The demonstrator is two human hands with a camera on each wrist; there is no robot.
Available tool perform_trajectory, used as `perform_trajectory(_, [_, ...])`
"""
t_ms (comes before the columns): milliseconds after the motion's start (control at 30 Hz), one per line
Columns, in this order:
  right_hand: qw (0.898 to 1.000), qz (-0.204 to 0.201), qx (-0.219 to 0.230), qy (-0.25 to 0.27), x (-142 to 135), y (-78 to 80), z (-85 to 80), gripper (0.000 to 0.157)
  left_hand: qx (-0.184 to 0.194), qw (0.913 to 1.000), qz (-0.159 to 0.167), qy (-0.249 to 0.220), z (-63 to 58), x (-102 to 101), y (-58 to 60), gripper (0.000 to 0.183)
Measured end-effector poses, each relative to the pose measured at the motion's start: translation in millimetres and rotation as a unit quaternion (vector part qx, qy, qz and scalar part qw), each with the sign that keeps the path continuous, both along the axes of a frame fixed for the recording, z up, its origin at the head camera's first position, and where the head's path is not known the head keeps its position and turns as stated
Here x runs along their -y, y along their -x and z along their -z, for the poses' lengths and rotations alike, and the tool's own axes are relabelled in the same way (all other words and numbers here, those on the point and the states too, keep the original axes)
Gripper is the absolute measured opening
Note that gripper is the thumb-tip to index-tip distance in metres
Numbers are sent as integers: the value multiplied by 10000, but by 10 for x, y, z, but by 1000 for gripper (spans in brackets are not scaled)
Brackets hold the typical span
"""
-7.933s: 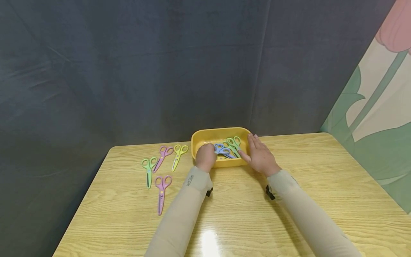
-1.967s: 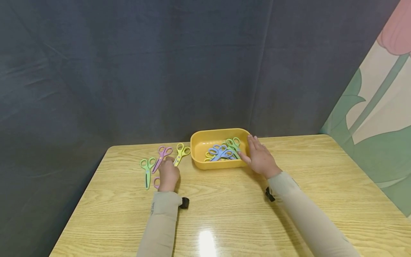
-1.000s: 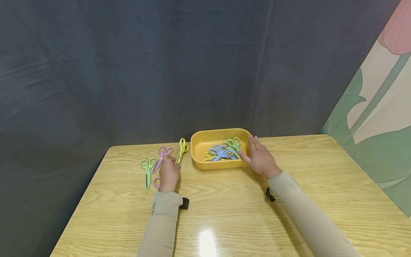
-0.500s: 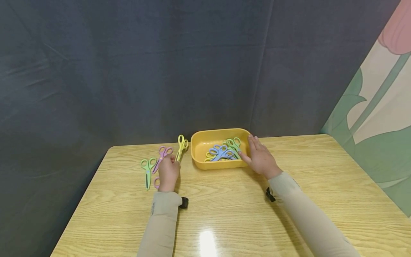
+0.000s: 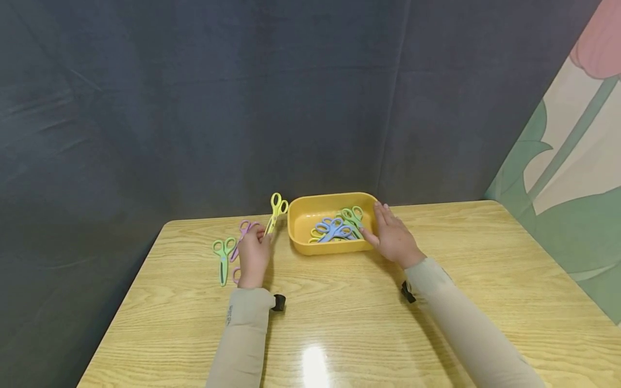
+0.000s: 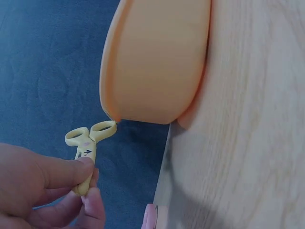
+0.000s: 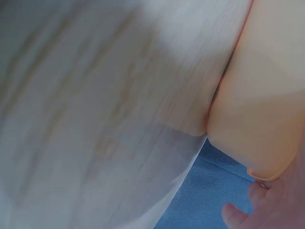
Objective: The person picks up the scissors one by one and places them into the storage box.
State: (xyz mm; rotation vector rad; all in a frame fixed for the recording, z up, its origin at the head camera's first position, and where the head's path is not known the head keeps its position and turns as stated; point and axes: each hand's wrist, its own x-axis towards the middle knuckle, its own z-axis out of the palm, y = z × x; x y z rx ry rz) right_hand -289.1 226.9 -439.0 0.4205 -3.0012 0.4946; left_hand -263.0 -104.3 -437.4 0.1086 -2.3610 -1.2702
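My left hand [image 5: 254,256] pinches a pair of yellow scissors [image 5: 275,212] by the blades, loops pointing up. In the left wrist view the thumb and fingertips press the yellow scissors [image 6: 88,148] from both sides, just off the corner of the bin. A yellow plastic bin [image 5: 310,250] holds blue scissors [image 5: 332,230], green scissors [image 5: 358,226] and partly covered yellow ones. Against the bin's right end lies my right hand [image 5: 397,241], its fingers straight along the rim; the right wrist view shows fingertips at the bin's corner.
Left of the bin lie green scissors [image 5: 223,264] and two purple pairs, one [image 5: 245,226] behind my left hand and one [image 5: 236,275] mostly hidden by it. The wooden table [image 5: 349,323] ends at a dark curtain [image 5: 291,108] behind the bin.
My left hand has gone from inside the bin to the scissors on the left. It has picked up the yellow scissors and raised them. My right hand has stayed on the bin.
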Motion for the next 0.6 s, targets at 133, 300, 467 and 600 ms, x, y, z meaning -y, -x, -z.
perform_trajectory(133, [10000,0,28,13,-5,-1,-1,86,-45,9999,-52,-94,-32,-28,-23,17])
perform_trajectory(300, [10000,-3,52,23,1,0,1,87,-103,9998,-103,-146,-60,-38,-40,17])
perform_trajectory(467, [10000,-7,25,76,2,-3,-2,86,-189,9995,-72,-230,-96,-47,-49,17])
perform_trajectory(600, [10000,1,-6,74,-2,-3,2,86,-121,9994,5,-316,-114,-60,-52,18])
